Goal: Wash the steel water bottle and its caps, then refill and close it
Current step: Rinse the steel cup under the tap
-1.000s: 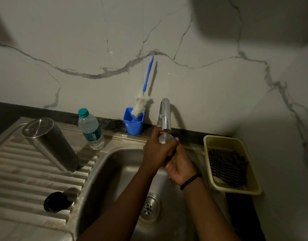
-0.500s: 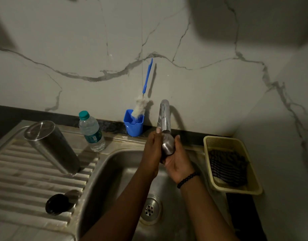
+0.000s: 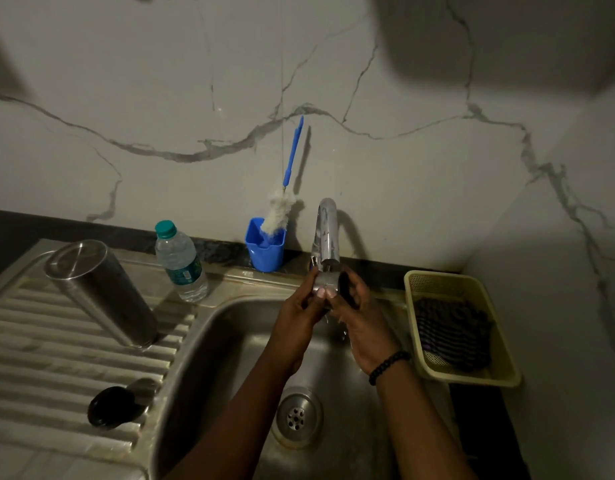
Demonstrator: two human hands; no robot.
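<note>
Sink below veined marble wall

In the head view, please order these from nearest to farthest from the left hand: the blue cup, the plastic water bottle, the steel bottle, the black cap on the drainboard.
From the left hand:
1. Blue cup, just behind, by the wall.
2. Plastic water bottle, farther left.
3. Steel bottle, upside down on the drainboard.
4. Black cap, at the drainboard's front, far left.
</note>
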